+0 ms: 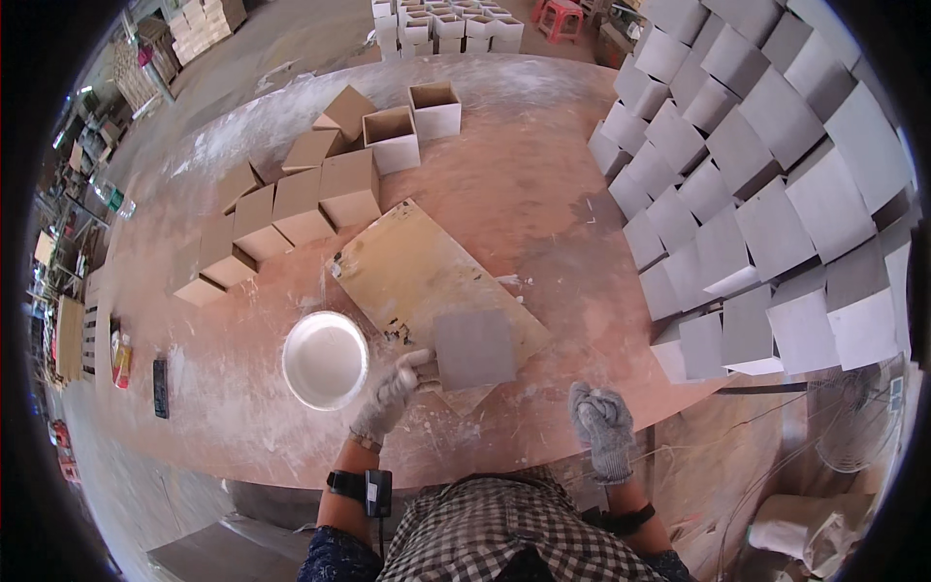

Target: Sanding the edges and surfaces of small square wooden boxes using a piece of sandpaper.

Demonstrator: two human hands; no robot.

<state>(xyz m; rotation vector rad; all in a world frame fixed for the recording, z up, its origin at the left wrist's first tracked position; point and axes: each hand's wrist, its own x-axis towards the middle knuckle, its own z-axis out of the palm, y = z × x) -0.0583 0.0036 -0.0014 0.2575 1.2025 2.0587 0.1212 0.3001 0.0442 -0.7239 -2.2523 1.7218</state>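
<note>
A grey square sheet (475, 347) lies on a tan rectangular board (417, 272) near the front of the round table. My gloved left hand (396, 386) grips the sheet's lower left edge between thumb and fingers. My gloved right hand (601, 422) hangs over the table's front edge, to the right of the sheet, curled with nothing visible in it. A white bowl of white paste (325, 359) stands just left of my left hand.
Several brown open boxes (320, 189) stand at the table's back left. Overlapping grey square sheets (747, 184) cover the right side. A dark flat object (160, 388) lies at the table's left edge. A fan (858, 417) stands at the lower right.
</note>
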